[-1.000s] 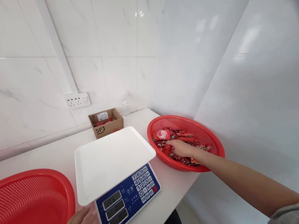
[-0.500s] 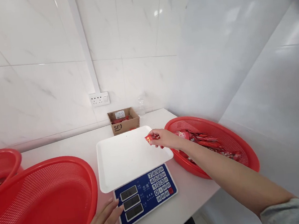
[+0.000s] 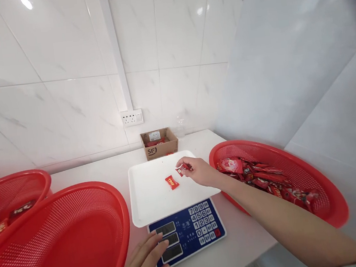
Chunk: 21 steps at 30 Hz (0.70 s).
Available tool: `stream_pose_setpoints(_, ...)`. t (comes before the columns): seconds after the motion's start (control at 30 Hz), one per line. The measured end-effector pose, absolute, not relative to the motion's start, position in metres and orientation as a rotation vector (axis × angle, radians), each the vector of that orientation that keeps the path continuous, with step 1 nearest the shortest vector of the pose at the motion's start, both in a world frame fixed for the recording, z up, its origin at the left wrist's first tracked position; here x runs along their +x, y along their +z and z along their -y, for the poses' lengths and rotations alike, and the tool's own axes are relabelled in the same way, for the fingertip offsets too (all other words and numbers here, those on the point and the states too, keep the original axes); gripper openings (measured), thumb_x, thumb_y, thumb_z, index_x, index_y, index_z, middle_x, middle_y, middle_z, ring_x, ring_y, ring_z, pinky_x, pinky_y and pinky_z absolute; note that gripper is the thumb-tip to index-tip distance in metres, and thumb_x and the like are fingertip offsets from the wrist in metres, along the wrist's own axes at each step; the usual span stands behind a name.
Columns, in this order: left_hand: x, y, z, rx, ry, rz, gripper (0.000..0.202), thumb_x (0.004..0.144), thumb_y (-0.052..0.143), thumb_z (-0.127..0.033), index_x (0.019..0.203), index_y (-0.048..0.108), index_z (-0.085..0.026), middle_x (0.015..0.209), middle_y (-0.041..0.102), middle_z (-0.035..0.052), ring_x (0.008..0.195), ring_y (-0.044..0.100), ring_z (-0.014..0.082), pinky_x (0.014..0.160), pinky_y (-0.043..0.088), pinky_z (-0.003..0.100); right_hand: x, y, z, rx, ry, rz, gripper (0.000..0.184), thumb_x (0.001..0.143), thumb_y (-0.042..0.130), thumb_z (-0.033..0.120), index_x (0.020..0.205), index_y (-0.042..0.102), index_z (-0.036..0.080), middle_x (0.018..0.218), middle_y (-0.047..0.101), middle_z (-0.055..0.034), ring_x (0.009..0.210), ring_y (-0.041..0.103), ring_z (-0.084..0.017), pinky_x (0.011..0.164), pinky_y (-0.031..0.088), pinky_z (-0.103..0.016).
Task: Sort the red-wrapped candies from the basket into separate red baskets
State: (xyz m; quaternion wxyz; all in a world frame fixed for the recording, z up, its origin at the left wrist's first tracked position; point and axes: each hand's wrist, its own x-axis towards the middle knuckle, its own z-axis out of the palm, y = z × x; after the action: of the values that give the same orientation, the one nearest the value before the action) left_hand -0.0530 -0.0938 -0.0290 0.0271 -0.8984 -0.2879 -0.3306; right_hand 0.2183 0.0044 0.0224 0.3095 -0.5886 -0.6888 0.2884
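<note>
Over the white weighing tray point(image 3: 150, 197), my right hand point(image 3: 198, 172) pinches a small red wrapped packet point(image 3: 182, 169). Just left of it, another red packet point(image 3: 172, 182) with yellow lettering lies flat on the tray. My left hand point(image 3: 144, 259) rests at the left edge of the scale's blue panel point(image 3: 190, 231), fingers spread, its fingertips over the grey displays. It holds nothing. The number keys are on the panel's right half.
A red basket point(image 3: 333, 209) of red packets stands at right. At left are a large red basket point(image 3: 72, 250) with a bare bottom and another red basket point(image 3: 40, 178) with packets. Behind the scale sit a cardboard box point(image 3: 163, 149) with red packets and a clear bottle point(image 3: 180, 126).
One red packet now lies on the tray, which was bare before. My right hand still pinches a red packet. The whole view has shifted, with things appearing further right.
</note>
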Motion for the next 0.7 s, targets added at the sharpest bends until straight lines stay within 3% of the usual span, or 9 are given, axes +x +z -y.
stream_pose_setpoints(0.13, -0.048, -0.028, 0.094, -2.785, -1.005, 0.854, 0.028, 0.087, 0.054, -0.037, 0.109, 0.063, -0.024, 0.107, 0.071, 0.0033, 0.099, 0.066, 0.0143, 0.084, 0.051, 0.016, 0.221, 0.019, -0.007, -1.637, 0.723, 1.732, 0.024, 0.081, 0.049, 0.018, 0.102, 0.06, 0.021, 0.086, 0.067, -0.0011, 0.076, 0.058, -0.013, 0.074, 0.047, -0.03)
stream_pose_setpoints(0.3, -0.051, -0.031, 0.093, -2.801, -0.985, 0.854, 0.028, 0.087, 0.054, -0.037, 0.11, 0.062, -0.025, 0.106, 0.071, 0.0024, 0.098, 0.067, 0.0142, 0.082, 0.052, 0.017, 0.218, 0.01, -0.009, -1.641, 0.9, 1.734, 0.036, 0.083, 0.049, 0.021, 0.117, 0.059, 0.019, 0.109, 0.066, -0.0084, 0.077, 0.064, -0.016, 0.059, 0.051, -0.027)
stream_pose_setpoints(0.4, -0.052, -0.031, 0.093, -2.797, -0.999, 0.856, 0.028, 0.087, 0.053, -0.037, 0.11, 0.062, -0.024, 0.105, 0.072, 0.0023, 0.097, 0.067, 0.0135, 0.082, 0.051, 0.015, 0.209, 0.007, -0.005, -1.596, 0.914, 1.796, 0.037, 0.081, 0.052, 0.018, 0.116, 0.061, 0.019, 0.119, 0.063, -0.0079, 0.098, 0.061, -0.019, 0.076, 0.051, -0.031)
stream_pose_setpoints(0.47, -0.052, -0.031, 0.093, -2.799, -1.001, 0.86, 0.028, 0.087, 0.054, -0.036, 0.11, 0.062, -0.024, 0.105, 0.072, 0.0022, 0.097, 0.067, 0.0133, 0.083, 0.051, 0.015, 0.203, 0.006, -0.001, -1.552, 0.908, 1.84, 0.035, 0.082, 0.053, 0.021, 0.115, 0.063, 0.021, 0.119, 0.063, -0.0067, 0.101, 0.06, -0.02, 0.084, 0.049, -0.032)
stream_pose_setpoints(0.6, -0.052, -0.031, 0.094, -2.824, -0.964, 0.877, 0.028, 0.086, 0.055, -0.036, 0.111, 0.062, -0.025, 0.107, 0.071, 0.0016, 0.098, 0.067, 0.0134, 0.083, 0.051, 0.016, 0.2, 0.003, 0.0, -1.516, 0.802, 1.836, 0.036, 0.082, 0.052, 0.022, 0.118, 0.06, 0.021, 0.119, 0.061, -0.0064, 0.096, 0.061, -0.017, 0.087, 0.048, -0.033)
stream_pose_setpoints(0.7, -0.052, -0.031, 0.094, -2.823, -0.971, 0.869, 0.029, 0.086, 0.055, -0.036, 0.111, 0.062, -0.024, 0.108, 0.071, 0.002, 0.098, 0.067, 0.0136, 0.084, 0.051, 0.016, 0.206, 0.002, -0.001, -1.571, 0.681, 1.853, 0.051, 0.078, 0.058, 0.025, 0.129, 0.051, 0.018, 0.127, 0.055, -0.011, 0.103, 0.059, -0.02, 0.09, 0.047, -0.035)
